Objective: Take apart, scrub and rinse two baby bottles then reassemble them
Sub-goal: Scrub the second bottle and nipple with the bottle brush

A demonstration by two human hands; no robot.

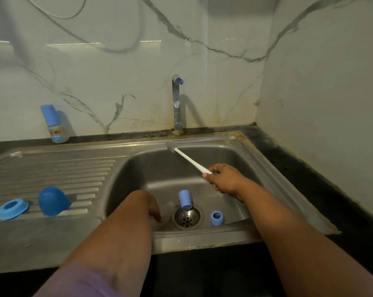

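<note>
My right hand grips the white handle of a bottle brush above the sink basin, its grey bristle head pointing at the back rim. My left hand reaches down to the basin floor, fingers curled onto a clear bottle body that it largely hides. A light blue cap stands at the drain, with a small blue collar ring to its right. On the drainboard lie a dark blue dome cap and a blue ring. A second, assembled bottle stands on the back counter.
The chrome tap with a blue lever rises behind the basin; no water is seen running. The ribbed steel drainboard spreads to the left. A dark counter and marble wall close off the right side.
</note>
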